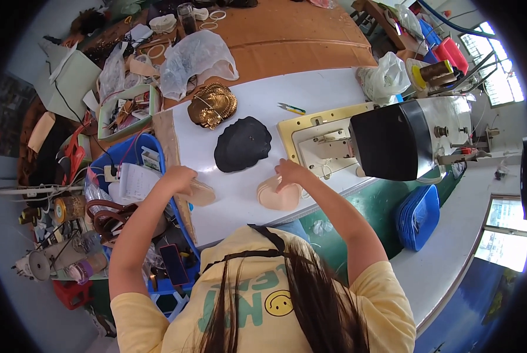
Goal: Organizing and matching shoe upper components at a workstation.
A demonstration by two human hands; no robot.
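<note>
While the person is leaning over the white table (pixel 216 217), both hands are working at its near edge; the left hand (pixel 180 178) is bending over the outer end of a pale beige piece (pixel 202 194), fingers curling over it, though whether they are pinching it or only touching cannot be told; the right hand (pixel 291 172) is reaching over a pale beige stack (pixel 279 198), thumb lying on the upper face, fingers spreading toward the far rim; whether that grip is closing on any layer is not showing.

Both beige items are lying flat on the table, well apart, rounded in outline; the layered edge is suggesting thin sheets, probably light and softly flexible, not fragile; smooth faces may be letting layers slide, so a rim pinch, thumb above and fingers below, is seeming the surest hold; the middle is offering little purchase.

Beyond, a black stack (pixel 243 144) with a wavy edge is sitting between the hands' lines; the sewing machine (pixel 387 141) is standing to the right; farther off, a shiny gold bundle (pixel 212 106) and small snips (pixel 291 109) are lying; a clear plastic bag (pixel 197 62) is slumping behind them.
</note>
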